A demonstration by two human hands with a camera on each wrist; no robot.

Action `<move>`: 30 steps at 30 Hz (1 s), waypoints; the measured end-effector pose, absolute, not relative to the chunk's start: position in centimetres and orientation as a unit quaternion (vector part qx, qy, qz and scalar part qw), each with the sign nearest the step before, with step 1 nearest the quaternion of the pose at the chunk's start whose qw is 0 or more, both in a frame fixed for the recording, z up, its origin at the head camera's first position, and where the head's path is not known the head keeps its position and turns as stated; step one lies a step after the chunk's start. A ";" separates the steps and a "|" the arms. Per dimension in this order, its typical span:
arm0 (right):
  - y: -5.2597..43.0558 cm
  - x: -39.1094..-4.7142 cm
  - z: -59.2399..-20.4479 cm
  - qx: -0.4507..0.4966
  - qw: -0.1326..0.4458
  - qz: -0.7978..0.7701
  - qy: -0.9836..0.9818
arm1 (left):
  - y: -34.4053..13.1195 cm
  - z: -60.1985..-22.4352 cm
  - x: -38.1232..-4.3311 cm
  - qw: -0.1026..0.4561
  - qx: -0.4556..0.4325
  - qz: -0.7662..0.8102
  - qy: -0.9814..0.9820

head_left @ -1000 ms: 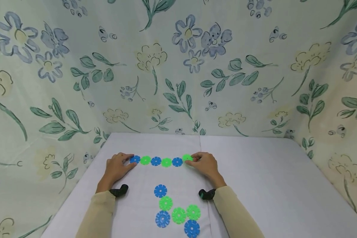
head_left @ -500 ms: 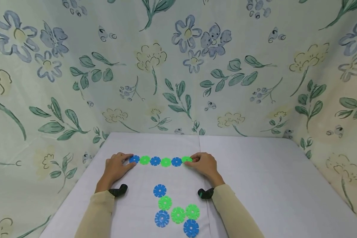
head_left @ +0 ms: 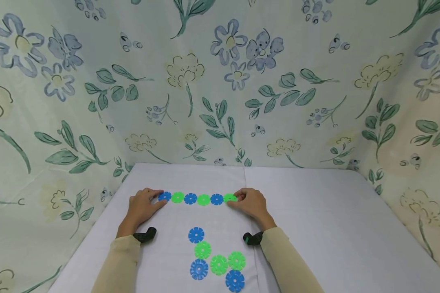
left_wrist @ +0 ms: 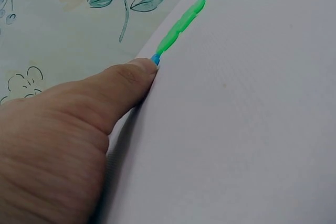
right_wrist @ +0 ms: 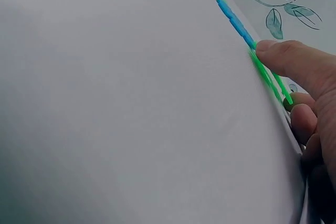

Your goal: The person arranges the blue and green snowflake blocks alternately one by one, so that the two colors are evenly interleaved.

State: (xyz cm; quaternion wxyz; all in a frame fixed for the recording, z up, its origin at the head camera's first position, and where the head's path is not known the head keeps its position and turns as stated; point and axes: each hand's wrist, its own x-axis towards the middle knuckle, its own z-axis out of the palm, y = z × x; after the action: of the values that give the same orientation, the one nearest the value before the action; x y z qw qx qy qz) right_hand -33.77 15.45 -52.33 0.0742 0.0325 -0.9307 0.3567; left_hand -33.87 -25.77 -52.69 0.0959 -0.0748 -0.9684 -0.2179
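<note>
Across the white table lies a row of several flower-shaped notched plastic discs, alternating blue and green. My left hand (head_left: 141, 208) pinches the blue end disc (head_left: 164, 196) between thumb and forefinger; in the left wrist view the thumb covers most of it. At the right end, my right hand (head_left: 252, 203) holds the green end disc (head_left: 229, 197) by its outer edge. In the right wrist view that green disc (right_wrist: 283, 88) stands slightly tilted off the cloth, beside the neighbouring blue disc (right_wrist: 235, 23). Between them sit a green disc (head_left: 177, 197) and others, edge to edge.
Nearer the person, loose discs lie flat: a blue one (head_left: 196, 235), a green one (head_left: 202, 250) and several more. White cloth (head_left: 315, 228) covers the table. A floral curtain (head_left: 220, 89) hangs behind and at both sides.
The green end disc in my right hand has come down slightly toward the near side, more in line with the row. My left hand stays on the blue end disc. The view shifts slightly.
</note>
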 end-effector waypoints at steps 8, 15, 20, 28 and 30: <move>15.4 -33.7 -52.2 0.039 0.070 0.359 -0.930 | -25.8 -52.6 -33.8 0.098 -0.073 -0.217 -0.968; 15.3 -33.5 -52.2 0.053 0.071 0.355 -0.931 | -26.0 -52.7 -33.8 0.097 -0.070 -0.213 -0.970; 15.3 -33.6 -52.4 0.059 0.073 0.349 -0.932 | -26.0 -52.9 -33.8 0.097 -0.070 -0.211 -0.970; 15.3 -33.4 -52.3 0.061 0.080 0.343 -0.934 | -26.0 -52.9 -33.9 0.101 -0.074 -0.215 -0.969; 15.4 -33.3 -52.2 0.061 0.081 0.341 -0.934 | -25.9 -52.9 -33.9 0.101 -0.074 -0.218 -0.968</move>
State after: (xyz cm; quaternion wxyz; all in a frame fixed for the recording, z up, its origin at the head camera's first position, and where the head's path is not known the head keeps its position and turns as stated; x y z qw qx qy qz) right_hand -33.30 15.39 -52.20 0.0814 0.0610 -0.9345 0.3412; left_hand -33.88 -25.91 -52.94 0.1006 -0.0738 -0.9679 -0.2180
